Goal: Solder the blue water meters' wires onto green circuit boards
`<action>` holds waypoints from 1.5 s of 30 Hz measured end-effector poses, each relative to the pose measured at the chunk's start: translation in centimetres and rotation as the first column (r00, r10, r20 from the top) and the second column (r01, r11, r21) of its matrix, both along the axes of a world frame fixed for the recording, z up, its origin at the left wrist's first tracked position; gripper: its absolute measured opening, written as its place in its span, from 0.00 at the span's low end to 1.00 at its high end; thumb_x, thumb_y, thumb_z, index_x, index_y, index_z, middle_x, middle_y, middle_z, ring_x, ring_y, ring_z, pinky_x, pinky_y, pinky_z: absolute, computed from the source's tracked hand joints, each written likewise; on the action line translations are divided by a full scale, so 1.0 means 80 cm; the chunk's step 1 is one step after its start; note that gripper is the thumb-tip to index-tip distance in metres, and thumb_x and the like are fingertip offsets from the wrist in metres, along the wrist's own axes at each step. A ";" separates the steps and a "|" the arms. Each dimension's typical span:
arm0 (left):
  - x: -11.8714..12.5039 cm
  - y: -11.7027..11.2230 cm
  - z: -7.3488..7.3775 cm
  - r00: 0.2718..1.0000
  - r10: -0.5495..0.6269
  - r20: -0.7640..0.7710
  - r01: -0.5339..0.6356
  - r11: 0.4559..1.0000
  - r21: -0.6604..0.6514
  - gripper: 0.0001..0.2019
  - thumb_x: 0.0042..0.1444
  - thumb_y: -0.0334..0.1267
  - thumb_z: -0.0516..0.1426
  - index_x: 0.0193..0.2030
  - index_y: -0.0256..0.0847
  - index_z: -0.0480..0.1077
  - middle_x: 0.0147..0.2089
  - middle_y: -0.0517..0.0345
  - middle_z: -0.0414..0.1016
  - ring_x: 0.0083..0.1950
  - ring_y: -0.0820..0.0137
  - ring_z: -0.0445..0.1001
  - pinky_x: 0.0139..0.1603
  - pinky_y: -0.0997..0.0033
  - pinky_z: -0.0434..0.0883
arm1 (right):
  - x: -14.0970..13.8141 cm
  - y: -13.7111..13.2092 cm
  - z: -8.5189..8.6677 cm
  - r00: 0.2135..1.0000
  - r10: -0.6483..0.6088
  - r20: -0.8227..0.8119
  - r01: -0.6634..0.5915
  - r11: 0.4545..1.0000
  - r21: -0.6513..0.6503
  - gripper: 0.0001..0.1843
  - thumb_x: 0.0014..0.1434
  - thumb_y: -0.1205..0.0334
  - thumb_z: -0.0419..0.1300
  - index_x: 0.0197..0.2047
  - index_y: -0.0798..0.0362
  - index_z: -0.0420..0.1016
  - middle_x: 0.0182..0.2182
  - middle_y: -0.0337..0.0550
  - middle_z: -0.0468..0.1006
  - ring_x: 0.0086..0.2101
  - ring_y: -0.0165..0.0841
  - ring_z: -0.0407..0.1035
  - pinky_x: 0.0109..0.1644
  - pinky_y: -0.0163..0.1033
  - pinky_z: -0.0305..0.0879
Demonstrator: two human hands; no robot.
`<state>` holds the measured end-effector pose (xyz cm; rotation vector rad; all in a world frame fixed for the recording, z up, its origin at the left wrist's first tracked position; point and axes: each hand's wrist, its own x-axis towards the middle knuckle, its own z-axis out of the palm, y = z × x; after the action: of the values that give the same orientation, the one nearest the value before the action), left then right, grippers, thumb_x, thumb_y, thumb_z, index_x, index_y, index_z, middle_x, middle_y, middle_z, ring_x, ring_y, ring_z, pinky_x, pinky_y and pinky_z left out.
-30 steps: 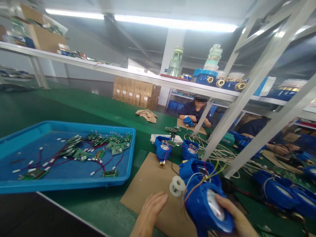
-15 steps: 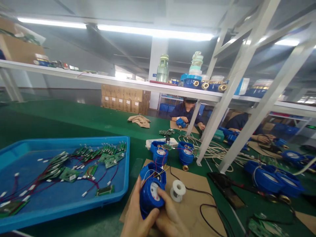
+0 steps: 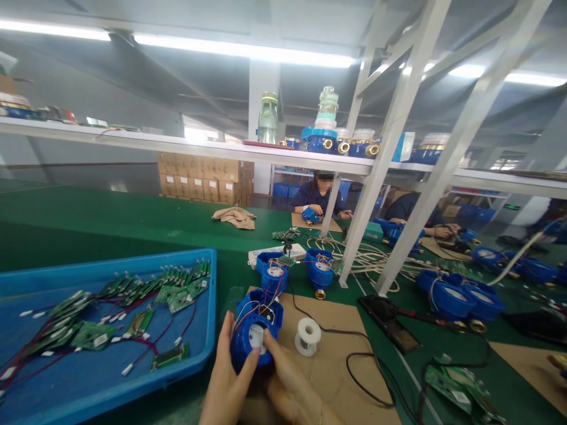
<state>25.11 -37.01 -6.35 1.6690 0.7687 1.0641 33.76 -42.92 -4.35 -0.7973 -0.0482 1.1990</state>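
Observation:
Both hands grip a blue water meter (image 3: 243,339) with a round white dial and thin coloured wires at its far side. My left hand (image 3: 228,369) wraps its left side, thumb lying near the dial. From the right, my right hand (image 3: 286,378) holds it, with the thumb on the dial's edge; its other fingers are partly hidden under the meter. Beneath lies a cardboard sheet (image 3: 341,330). A white spool of wire (image 3: 307,337) stands on it, right of my hands. Just beyond, two more blue meters (image 3: 271,273) stand with wires and a small green circuit board (image 3: 286,260).
A blue tray (image 3: 133,383) of green circuit boards is on the left. A black cable (image 3: 367,357) curls on the right, near a dark flat tool rest (image 3: 390,321). White shelf posts (image 3: 376,159) rise at right. A co-worker (image 3: 316,198) sits across the bench.
The camera view has turned slightly right, so the scene shifts left. The meter stays in both hands, now tilted away with its dial less visible; my left thumb has moved to the dial.

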 end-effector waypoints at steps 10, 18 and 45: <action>-0.006 0.017 -0.002 0.991 -0.033 0.130 0.063 0.971 -0.230 0.42 0.56 0.51 0.56 0.70 0.41 0.38 0.71 0.42 0.44 0.71 0.53 0.47 0.69 0.50 0.50 | 0.011 0.009 -0.002 0.989 0.103 -0.105 -0.099 0.994 0.041 0.26 0.51 0.46 0.65 0.48 0.56 0.74 0.41 0.47 0.80 0.45 0.39 0.72 0.52 0.45 0.66; -0.023 -0.018 0.003 1.000 -0.020 -0.005 0.020 0.999 0.051 0.41 0.55 0.38 0.56 0.71 0.43 0.36 0.72 0.46 0.43 0.71 0.52 0.47 0.70 0.47 0.47 | -0.006 -0.016 0.005 0.971 0.189 -0.146 -0.173 0.978 0.118 0.27 0.50 0.45 0.63 0.47 0.56 0.75 0.42 0.49 0.79 0.45 0.41 0.72 0.52 0.48 0.66; -0.043 -0.022 0.019 0.975 -0.017 0.223 0.102 0.921 -0.376 0.43 0.53 0.50 0.60 0.70 0.48 0.42 0.69 0.47 0.54 0.67 0.52 0.57 0.66 0.55 0.60 | -0.014 -0.031 -0.033 0.996 -0.089 0.008 0.089 0.996 -0.002 0.23 0.41 0.46 0.71 0.36 0.53 0.75 0.32 0.39 0.79 0.35 0.31 0.72 0.41 0.35 0.65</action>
<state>21.70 -38.79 -4.82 1.2125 0.7246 0.9595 32.64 -45.41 -7.00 -0.7978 -0.0175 1.1115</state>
